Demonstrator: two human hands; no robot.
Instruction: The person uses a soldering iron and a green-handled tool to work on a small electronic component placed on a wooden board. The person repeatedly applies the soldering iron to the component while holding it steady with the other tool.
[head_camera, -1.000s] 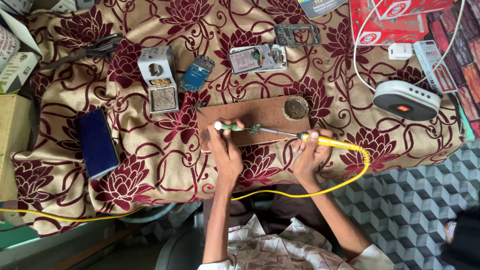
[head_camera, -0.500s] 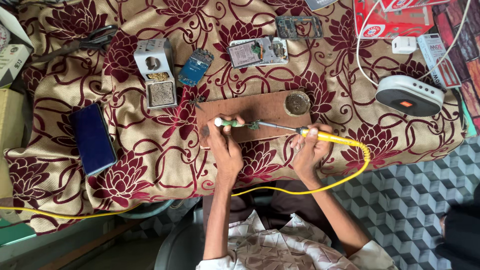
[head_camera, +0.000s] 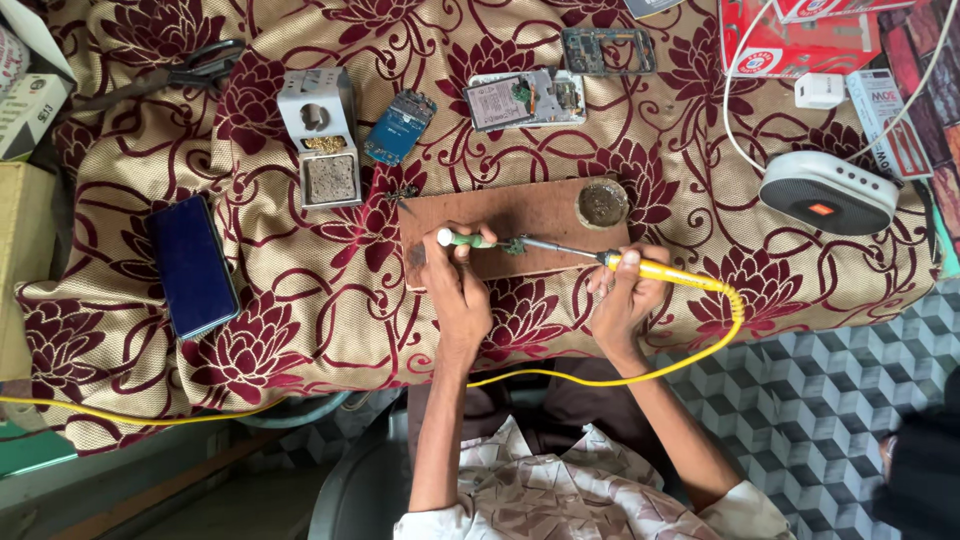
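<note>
At frame centre, a round tin (head_camera: 603, 203) of dark paste; left hand (head_camera: 457, 292) grips a green-handled tool (head_camera: 468, 239), right hand (head_camera: 622, 298) a yellow soldering iron (head_camera: 655, 270).

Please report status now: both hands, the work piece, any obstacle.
Left hand grips green-handled tool. Right hand grips yellow soldering iron, tip at small part on wooden board. Nothing between.

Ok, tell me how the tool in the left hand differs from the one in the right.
The left hand holds a short tool with a green handle and white end cap; the right hand holds a longer soldering iron with a yellow handle. The soldering iron trails a yellow cord; the green tool shows none. Their tips point toward each other, meeting over the wooden board.
</note>
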